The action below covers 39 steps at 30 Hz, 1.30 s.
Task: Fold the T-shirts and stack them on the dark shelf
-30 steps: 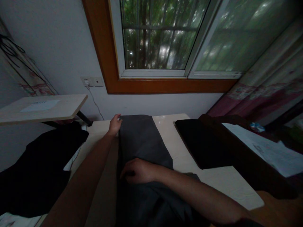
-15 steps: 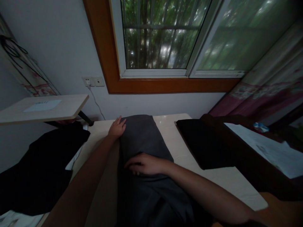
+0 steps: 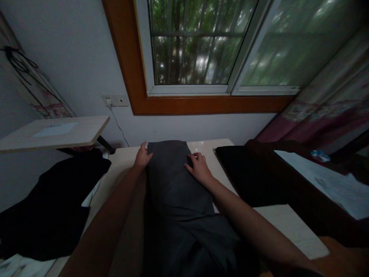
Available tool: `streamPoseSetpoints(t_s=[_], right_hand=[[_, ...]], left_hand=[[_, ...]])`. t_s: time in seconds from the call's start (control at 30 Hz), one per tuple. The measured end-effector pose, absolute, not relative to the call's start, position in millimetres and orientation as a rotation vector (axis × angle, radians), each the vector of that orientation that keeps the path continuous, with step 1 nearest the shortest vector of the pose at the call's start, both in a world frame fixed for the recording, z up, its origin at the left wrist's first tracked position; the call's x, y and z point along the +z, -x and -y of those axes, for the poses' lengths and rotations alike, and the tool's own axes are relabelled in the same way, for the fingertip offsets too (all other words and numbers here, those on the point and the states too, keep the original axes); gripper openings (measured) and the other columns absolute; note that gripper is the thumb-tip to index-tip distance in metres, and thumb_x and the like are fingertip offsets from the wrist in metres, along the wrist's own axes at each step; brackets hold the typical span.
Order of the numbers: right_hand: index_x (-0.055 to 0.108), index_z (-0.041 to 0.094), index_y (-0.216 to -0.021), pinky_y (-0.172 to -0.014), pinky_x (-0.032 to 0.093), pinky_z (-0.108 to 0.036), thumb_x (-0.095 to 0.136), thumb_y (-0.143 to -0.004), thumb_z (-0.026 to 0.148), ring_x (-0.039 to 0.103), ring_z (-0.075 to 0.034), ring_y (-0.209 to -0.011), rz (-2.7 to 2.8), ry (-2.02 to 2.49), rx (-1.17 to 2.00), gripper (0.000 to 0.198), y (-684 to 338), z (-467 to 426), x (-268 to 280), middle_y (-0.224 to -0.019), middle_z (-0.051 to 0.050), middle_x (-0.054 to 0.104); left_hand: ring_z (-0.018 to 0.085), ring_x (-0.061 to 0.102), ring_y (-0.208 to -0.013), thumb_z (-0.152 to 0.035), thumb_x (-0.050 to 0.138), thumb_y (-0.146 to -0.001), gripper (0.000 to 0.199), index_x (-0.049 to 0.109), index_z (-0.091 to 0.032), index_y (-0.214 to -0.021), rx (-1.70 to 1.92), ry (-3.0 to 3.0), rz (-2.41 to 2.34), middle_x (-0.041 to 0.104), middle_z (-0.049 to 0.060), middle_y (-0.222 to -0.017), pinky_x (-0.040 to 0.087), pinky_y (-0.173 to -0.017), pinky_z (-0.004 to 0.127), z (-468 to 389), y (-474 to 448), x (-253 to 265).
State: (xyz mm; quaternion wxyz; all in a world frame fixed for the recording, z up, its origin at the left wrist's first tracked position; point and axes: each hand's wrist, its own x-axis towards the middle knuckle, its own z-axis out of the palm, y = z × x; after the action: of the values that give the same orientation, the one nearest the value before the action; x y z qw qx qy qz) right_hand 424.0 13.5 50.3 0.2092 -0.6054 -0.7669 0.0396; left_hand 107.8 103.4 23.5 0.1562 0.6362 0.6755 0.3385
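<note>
Grey cloth (image 3: 170,177) now has the right hand (image 3: 199,168) at its right edge.

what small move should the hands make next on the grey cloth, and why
Probably slide the right hand nearer the wearer and smooth the creases, with the left hand at the left edge: the grey cloth looks fairly flat between the hands, but is rumpled closer in.
</note>
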Motion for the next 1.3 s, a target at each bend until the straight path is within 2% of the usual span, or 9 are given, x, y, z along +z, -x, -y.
streamPoseSetpoints(t_s=[0.1, 0.27, 0.33, 0.5, 0.7, 0.87, 1.1, 1.3], right_hand=[[0.054, 0.02, -0.137, -0.1, 0.043, -0.042, 0.051, -0.1, 0.038, 0.05, -0.03, -0.116, 2.153, 1.782, -0.02, 0.042, -418, -2, 52, -0.128, -0.017, 0.049], [0.045, 0.024, -0.142, -0.073, 0.05, -0.034, 0.033, -0.105, 0.028, 0.063, -0.021, -0.085, 2.196, 1.951, 0.018, 0.039, -414, 12, 58, -0.126, -0.015, 0.047], [0.044, 0.025, -0.143, -0.069, 0.05, -0.032, 0.032, -0.104, 0.025, 0.065, -0.02, -0.08, 2.235, 1.977, 0.015, 0.04, -414, 18, 59, -0.127, -0.015, 0.046], [0.044, 0.025, -0.141, -0.063, 0.049, -0.031, 0.035, -0.102, 0.023, 0.066, -0.018, -0.074, 2.283, 1.976, -0.018, 0.04, -415, 38, 58, -0.128, -0.015, 0.044], [0.046, 0.024, -0.14, -0.058, 0.049, -0.031, 0.034, -0.103, 0.026, 0.066, -0.019, -0.074, 2.299, 1.929, -0.066, 0.039, -419, 50, 56, -0.128, -0.014, 0.045], [0.048, 0.025, -0.137, -0.059, 0.049, -0.03, 0.036, -0.102, 0.026, 0.066, -0.018, -0.073, 2.302, 1.903, -0.058, 0.037, -418, 50, 56, -0.129, -0.013, 0.046], [0.049, 0.025, -0.136, -0.059, 0.048, -0.029, 0.037, -0.103, 0.03, 0.066, -0.018, -0.077, 2.34, 1.923, -0.114, 0.035, -418, 50, 54, -0.13, -0.013, 0.047], [0.05, 0.024, -0.137, -0.059, 0.047, -0.03, 0.036, -0.103, 0.027, 0.064, -0.019, -0.073, 2.39, 1.921, -0.143, 0.037, -417, 50, 54, -0.128, -0.014, 0.05]], left_hand=[[0.024, 0.07, -0.097, -0.025, 0.069, -0.08, 0.077, 0.036, -0.016, -0.149, 0.988, -1.784, -1.949, 0.07, 0.012, -0.112, 0.054, -0.088, 0.035, -100, -110, 22], [0.025, 0.069, -0.103, -0.022, 0.065, -0.081, 0.072, 0.038, -0.018, -0.148, 1.04, -1.787, -1.948, 0.069, 0.012, -0.113, 0.053, -0.093, 0.037, -92, -115, 20], [0.026, 0.067, -0.105, -0.019, 0.064, -0.079, 0.07, 0.041, -0.016, -0.145, 1.057, -1.818, -1.925, 0.068, 0.013, -0.114, 0.051, -0.096, 0.039, -87, -116, 20], [0.027, 0.06, -0.113, -0.012, 0.06, -0.073, 0.064, 0.051, -0.017, -0.137, 1.096, -1.912, -1.87, 0.064, 0.012, -0.121, 0.044, -0.107, 0.044, -63, -117, 23], [0.025, 0.056, -0.107, -0.005, 0.051, -0.065, 0.069, 0.054, -0.019, -0.132, 1.168, -2.007, -1.768, 0.059, 0.009, -0.11, 0.047, -0.101, 0.041, -40, -119, 27], [0.022, 0.056, -0.105, -0.003, 0.049, -0.067, 0.066, 0.052, -0.02, -0.131, 1.21, -2.011, -1.688, 0.056, 0.007, -0.11, 0.048, -0.1, 0.037, -39, -119, 26], [0.025, 0.057, -0.108, -0.011, 0.059, -0.077, 0.05, 0.054, -0.02, -0.126, 1.379, -1.976, -1.758, 0.055, 0.009, -0.114, 0.049, -0.102, 0.043, -49, -113, 17], [0.024, 0.063, -0.107, -0.015, 0.066, -0.082, 0.05, 0.053, -0.022, -0.129, 1.385, -1.861, -1.853, 0.051, 0.009, -0.119, 0.052, -0.103, 0.043, -66, -110, 13]])
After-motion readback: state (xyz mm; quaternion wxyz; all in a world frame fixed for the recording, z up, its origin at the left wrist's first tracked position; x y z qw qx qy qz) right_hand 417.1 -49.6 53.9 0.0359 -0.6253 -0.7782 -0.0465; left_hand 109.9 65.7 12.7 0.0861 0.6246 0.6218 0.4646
